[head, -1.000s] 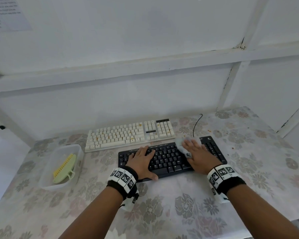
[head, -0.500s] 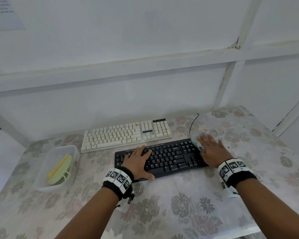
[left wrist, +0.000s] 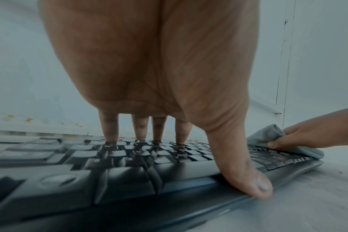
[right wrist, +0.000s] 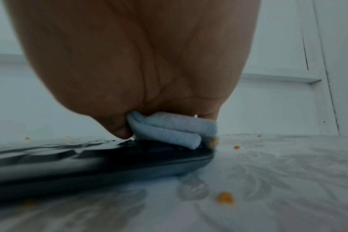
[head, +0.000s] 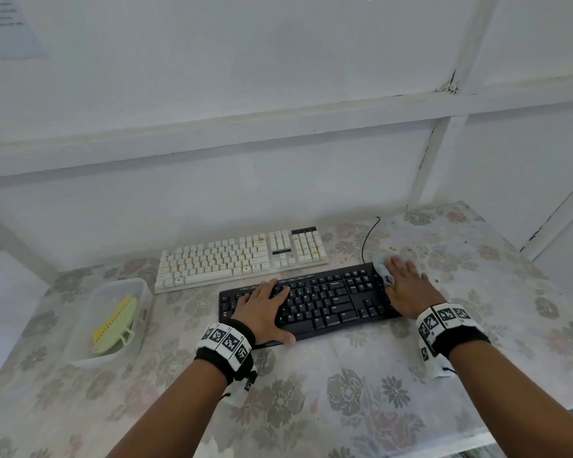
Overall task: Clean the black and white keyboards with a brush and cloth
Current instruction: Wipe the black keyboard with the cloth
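Observation:
The black keyboard (head: 315,300) lies in front of me, with the white keyboard (head: 242,256), speckled with orange crumbs, just behind it. My left hand (head: 265,302) rests flat on the black keyboard's left half, fingers straight on the keys (left wrist: 129,155) and thumb (left wrist: 246,177) on the front edge. My right hand (head: 407,289) grips a folded grey cloth (head: 381,264) and presses it on the keyboard's far right end (right wrist: 189,155). Thumb and fingers pinch the cloth (left wrist: 268,136) (right wrist: 169,130). The yellow-green brush (head: 116,320) lies in a clear tub (head: 136,285) on the left.
Orange crumbs (right wrist: 225,198) lie on the flowered tablecloth (head: 311,408) to the right of the black keyboard. A black cable (head: 366,236) runs back toward the white wall. The table's right edge and a wall post are close on the right.
My right hand has slid the cloth rightward along the black keyboard, from its middle to its right end. The left hand has stayed in place.

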